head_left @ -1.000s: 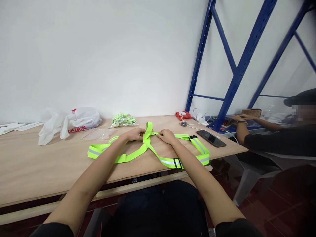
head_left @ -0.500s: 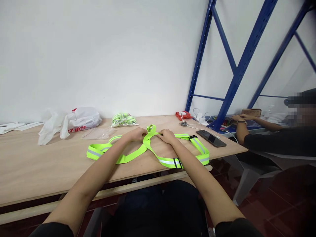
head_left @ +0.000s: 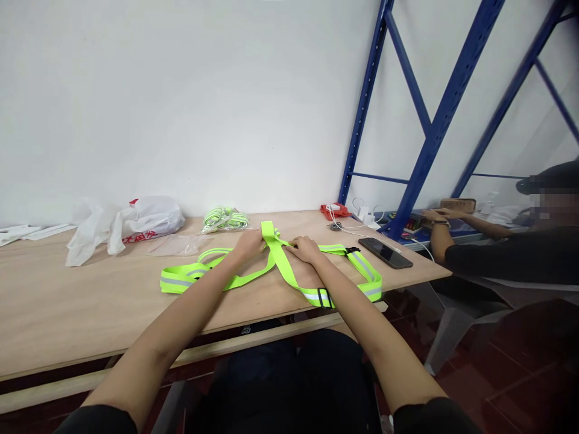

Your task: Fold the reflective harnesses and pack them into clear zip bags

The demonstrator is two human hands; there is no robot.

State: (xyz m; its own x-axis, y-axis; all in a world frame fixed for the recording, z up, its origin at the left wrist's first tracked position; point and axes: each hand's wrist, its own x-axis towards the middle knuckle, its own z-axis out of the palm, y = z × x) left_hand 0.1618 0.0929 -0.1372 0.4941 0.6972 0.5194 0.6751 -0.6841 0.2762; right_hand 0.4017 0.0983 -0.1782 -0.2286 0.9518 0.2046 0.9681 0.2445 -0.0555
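Note:
A neon-yellow reflective strap harness (head_left: pixel 283 264) with grey stripes lies spread over the wooden table (head_left: pixel 90 301). My left hand (head_left: pixel 249 243) is closed on the strap near its centre, beside a raised loop. Just right of that loop, my right hand (head_left: pixel 306 248) pinches another part of the same strap. One black slider buckle (head_left: pixel 324 298) sits on the band by my right forearm, and a black clip (head_left: pixel 353 251) is at the upper right of the harness. The fingertips of both hands are partly hidden.
Behind are a white plastic bag (head_left: pixel 156 217), bagged yellow straps (head_left: pixel 225 219) and a flat clear bag (head_left: pixel 176 245). A phone (head_left: pixel 385 252), cables and a red item (head_left: pixel 335 210) lie right. Beyond the blue rack (head_left: pixel 418 163), a person (head_left: pixel 506 253) sits with both hands on another table.
The centre loop has changed shape: its band now stands flatter and wider, and the strap below has shifted right. My left hand has turned slightly; my right hand has barely moved.

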